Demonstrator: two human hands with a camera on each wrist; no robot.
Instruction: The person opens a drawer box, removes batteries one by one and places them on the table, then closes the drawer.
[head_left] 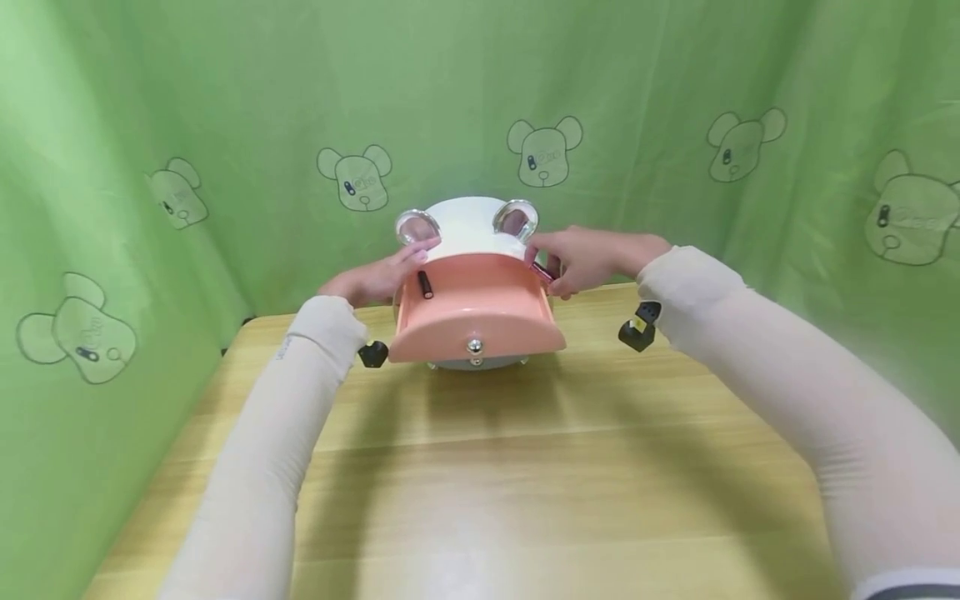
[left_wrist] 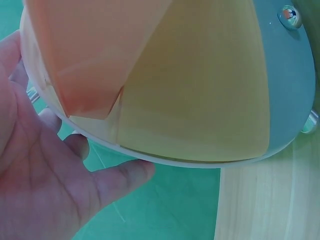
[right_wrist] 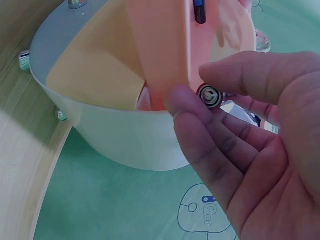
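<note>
Right hand (head_left: 583, 257) pinches a slim dark-red tube (head_left: 543, 272) (glossy, round-ended); left hand (head_left: 386, 275), uncurled, touches white box (head_left: 468, 223).

Can't see the right tube (head_left: 542, 272) whole, partly covered by the right hand (head_left: 579, 257); nor the table's (head_left: 465, 492) near edge, cut off.

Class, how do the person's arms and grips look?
The left sleeve and right sleeve are pale cream; faint lettering marks the left. A black device sits by the left wrist; another, partly yellow, by the right. The left grip and right grip are gloveless.
</note>
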